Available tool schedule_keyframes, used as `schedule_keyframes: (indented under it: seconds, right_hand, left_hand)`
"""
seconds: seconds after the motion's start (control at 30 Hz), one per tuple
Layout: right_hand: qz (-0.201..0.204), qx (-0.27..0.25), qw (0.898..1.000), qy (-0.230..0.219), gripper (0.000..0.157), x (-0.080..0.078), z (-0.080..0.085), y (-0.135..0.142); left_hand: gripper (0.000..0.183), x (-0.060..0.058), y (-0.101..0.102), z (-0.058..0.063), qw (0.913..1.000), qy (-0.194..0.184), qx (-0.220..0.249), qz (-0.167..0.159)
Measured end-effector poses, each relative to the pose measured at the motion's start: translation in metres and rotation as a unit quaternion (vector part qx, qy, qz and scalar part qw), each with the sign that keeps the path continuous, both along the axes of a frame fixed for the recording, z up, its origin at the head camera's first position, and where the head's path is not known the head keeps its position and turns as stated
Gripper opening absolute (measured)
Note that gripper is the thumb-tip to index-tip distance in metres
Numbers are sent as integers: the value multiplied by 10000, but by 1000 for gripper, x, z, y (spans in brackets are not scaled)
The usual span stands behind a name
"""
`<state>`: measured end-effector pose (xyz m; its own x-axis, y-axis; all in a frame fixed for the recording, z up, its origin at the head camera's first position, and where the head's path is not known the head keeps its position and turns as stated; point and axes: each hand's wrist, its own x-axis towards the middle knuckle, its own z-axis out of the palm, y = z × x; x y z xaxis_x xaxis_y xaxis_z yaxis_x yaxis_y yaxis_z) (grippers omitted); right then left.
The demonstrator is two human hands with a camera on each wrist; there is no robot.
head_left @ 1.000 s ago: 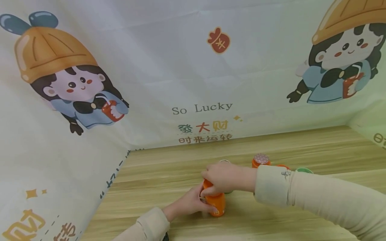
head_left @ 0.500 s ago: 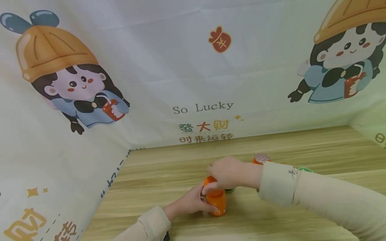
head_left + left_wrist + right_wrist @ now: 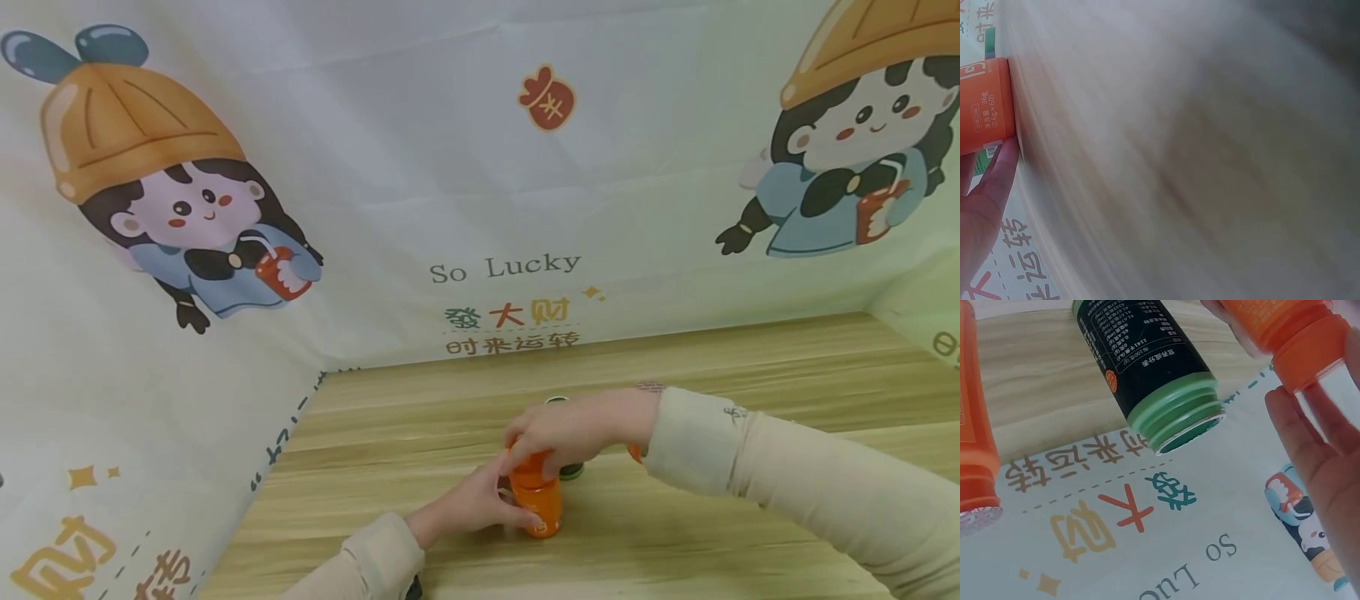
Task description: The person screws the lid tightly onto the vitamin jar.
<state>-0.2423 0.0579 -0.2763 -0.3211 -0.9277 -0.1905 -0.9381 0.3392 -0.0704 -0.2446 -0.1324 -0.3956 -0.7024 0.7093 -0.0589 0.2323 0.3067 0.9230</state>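
Note:
An orange bottle (image 3: 542,510) stands upright on the table. My left hand (image 3: 472,502) holds it low down, thumb across its front; in the left wrist view printed text shows on the orange bottle (image 3: 985,106). From above, my right hand (image 3: 562,433) grips the orange cap (image 3: 531,468) at the bottle's top. The right wrist view has that cap (image 3: 1311,353) at the bottle's neck, with the fingertips (image 3: 1282,403) on its edge. Close behind is a black and green bottle (image 3: 1147,359), uncapped, its mouth showing.
A second orange bottle (image 3: 972,419) with a seal over its mouth stands further right, mostly hidden by the right arm in the head view. The wood-grain table (image 3: 420,417) meets a printed cloth backdrop (image 3: 375,208) behind and at the sides.
My right hand has turned on the cap, and its forearm has swung so that the sleeve now covers most of the second orange bottle and the green lid. The left hand stays put.

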Motion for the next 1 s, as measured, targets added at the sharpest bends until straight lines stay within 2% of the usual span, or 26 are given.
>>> schedule_keyframes:
  seconds: [0.1,0.23,0.33,0.5,0.67,0.83,0.93,1.0]
  right_hand:
    - [-214,-26,9997,80,38,0,-2,-4]
    - [-776,-63,9968,169,34,1,-6,-9]
    - [-1319,-134,9906,339,36,4,-9,-12]
    - [-1983,-335,9766,769,39,9,-15,-18]
    - [-2356,-482,9643,1109,47,11,-21,-22]
    - [-2587,-564,9563,1238,50,12,-23,-21]
    - [-2661,-510,9549,1217,53,12,-20,-19]
    - [-2578,-530,9591,1041,56,11,-14,-16]
  left_hand:
    - [58,-1,0,0,10000,29,-40,-11]
    - [54,-1,0,-1,10000,-2,-18,-64]
    - [56,-2,1,-1,10000,27,32,-63]
    - [65,-2,2,-2,9997,174,119,-112]
    - [66,-2,1,-2,9994,311,113,-137]
    - [68,-2,2,-2,9992,350,149,-148]
    - [68,-1,2,-3,9991,341,198,-165]
    - [67,-1,1,-3,9993,298,196,-134]
